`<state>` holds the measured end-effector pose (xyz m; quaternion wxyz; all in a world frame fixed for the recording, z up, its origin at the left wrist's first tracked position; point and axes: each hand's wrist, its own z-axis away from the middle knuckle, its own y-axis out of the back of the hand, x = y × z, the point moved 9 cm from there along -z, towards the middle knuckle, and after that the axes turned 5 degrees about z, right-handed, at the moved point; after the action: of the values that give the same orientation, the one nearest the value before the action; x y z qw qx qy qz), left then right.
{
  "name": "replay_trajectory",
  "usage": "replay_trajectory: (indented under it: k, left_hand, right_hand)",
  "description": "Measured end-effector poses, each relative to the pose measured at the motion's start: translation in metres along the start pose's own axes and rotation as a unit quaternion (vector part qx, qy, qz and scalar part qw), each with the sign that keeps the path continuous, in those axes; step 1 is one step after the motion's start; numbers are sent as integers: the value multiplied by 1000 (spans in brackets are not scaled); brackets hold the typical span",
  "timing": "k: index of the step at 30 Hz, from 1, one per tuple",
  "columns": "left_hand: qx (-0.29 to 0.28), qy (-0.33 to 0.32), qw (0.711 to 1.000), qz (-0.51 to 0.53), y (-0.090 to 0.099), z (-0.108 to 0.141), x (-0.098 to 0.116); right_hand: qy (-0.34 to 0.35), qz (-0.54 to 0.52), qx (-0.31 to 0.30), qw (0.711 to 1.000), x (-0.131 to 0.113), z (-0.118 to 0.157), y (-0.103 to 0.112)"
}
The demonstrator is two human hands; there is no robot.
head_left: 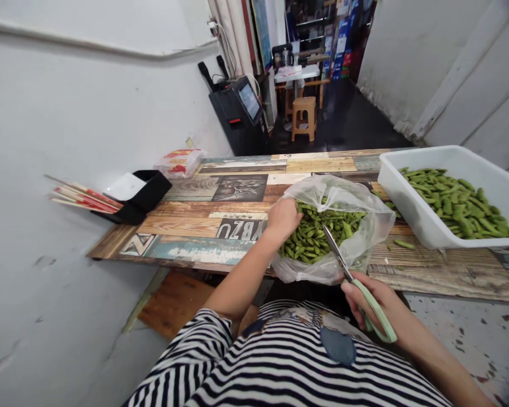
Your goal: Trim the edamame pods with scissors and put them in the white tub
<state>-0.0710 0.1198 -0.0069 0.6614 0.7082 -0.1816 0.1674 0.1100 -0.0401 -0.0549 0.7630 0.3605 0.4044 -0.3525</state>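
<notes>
My left hand (284, 219) is at the left rim of a clear plastic bag (377, 217), its fingers curled down against the green pods inside. What those fingers hold, if anything, is hidden. Edamame pods (309, 240) fill the open bag, which stands near the table's front edge. A pair of scissors (374, 308) with pale green handles is gripped in my right hand (375, 299). Its blades look closed and point up and left over the front of the bag. On the right, a white plastic tub (415, 217) holds more pods (460, 206).
Loose pods (404, 244) lie on the wood-patterned table (246, 164) between bag and tub. At the left end are a black holder (152, 189) with chopsticks (85, 198) and a packet (180, 163). Beyond stand a black speaker with a screen (241, 113) and a stool (304, 116).
</notes>
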Motion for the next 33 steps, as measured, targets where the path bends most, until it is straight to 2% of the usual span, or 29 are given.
replay_trajectory:
  k: [3, 8, 13, 17, 23, 30, 33]
  left_hand:
    - [-46, -25, 995, 90, 2, 9, 0]
    - [-90, -57, 971, 213, 5, 43, 12]
    - [-186, -16, 915, 358, -13, 64, 26]
    - [-207, 15, 875, 437, -23, 67, 26]
    - [-226, 30, 848, 478, -28, 72, 28]
    - [-261, 27, 851, 454, -26, 78, 36]
    - [-246, 42, 847, 469, -27, 77, 34]
  right_hand:
    - [12, 0, 2, 1000, -1, 1, 3]
    - [55, 55, -19, 997, -12, 1, 5]
    - [63, 76, -18, 995, -17, 0, 6]
    - [65, 85, -8, 994, -19, 1, 7]
    - [36, 78, -5, 996, -16, 0, 7]
    - [29, 89, 5, 996, -11, -4, 5]
    - [9, 75, 17, 997, -2, -6, 4]
